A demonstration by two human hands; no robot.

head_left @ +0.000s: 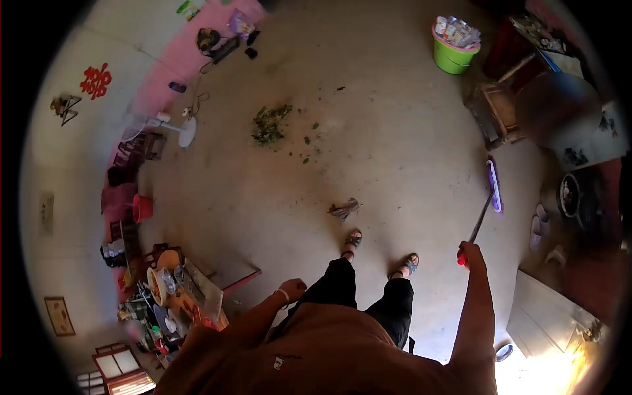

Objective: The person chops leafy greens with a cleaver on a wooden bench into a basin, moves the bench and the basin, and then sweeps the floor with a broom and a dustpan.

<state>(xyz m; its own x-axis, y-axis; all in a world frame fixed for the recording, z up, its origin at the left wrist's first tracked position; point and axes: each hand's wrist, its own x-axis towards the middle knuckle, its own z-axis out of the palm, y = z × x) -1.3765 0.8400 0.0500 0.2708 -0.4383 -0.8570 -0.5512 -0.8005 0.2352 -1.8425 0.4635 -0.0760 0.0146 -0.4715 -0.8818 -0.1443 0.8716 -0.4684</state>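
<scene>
My right hand (470, 254) is wrapped round the red-ended dark handle of a mop (494, 187). The mop's long, flat purple-and-white head rests on the floor out to the right. My left hand (293, 289), with a pale band at the wrist, hangs by my left thigh, its fingers curled in and nothing visible in them. Just ahead of my sandalled feet lies a crumpled brown cloth-like thing (343, 209). Farther forward, a heap of green leaves (270, 125) sits on the floor with loose bits scattered around it.
A green bucket (454, 60) of bottles or cans stands at the far right. A wooden chair (497, 115) and slippers (536, 230) line the right side. To the left are a white fan (187, 131), a red bucket (141, 208) and a cluttered table (203, 284).
</scene>
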